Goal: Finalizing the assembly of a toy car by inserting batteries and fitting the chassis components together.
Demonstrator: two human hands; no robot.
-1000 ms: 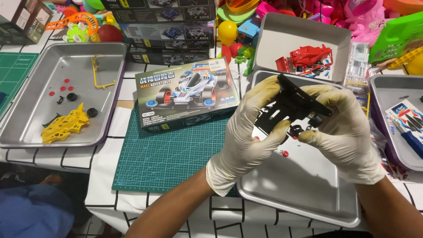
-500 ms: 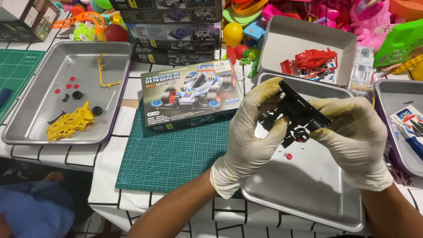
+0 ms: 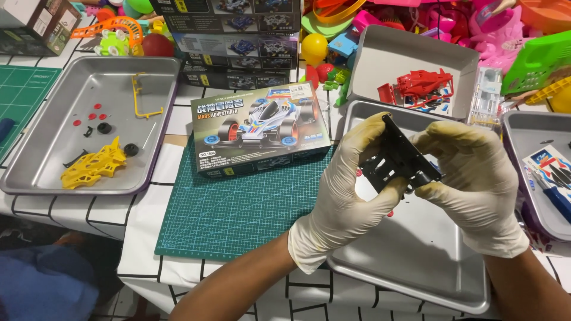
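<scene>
Surface: white tablecloth with a black grid (image 3: 148,223), carrying a green gridded cutting mat (image 3: 232,208).
Held item: black plastic model-car chassis (image 3: 392,160), flat, openwork, tilted on edge, with a small black wheel at its lower right end; raised above the nearest shallow steel tray (image 3: 416,267).
Left hand (image 3: 345,196): in a cream latex glove, fingers curled round the chassis's left side, thumb pressed on its lower edge.
Right hand (image 3: 476,184): gloved alike, fingers bent and close together, pinching the chassis's right end by the wheel.
Mat contents: printed cardboard kit box showing a racing car (image 3: 259,131), at the mat's far edge.
Left tray (image 3: 35,178): yellow plastic body shell (image 3: 92,166), small red and black parts.
Far tray (image 3: 380,59): red plastic car body (image 3: 425,83).
</scene>
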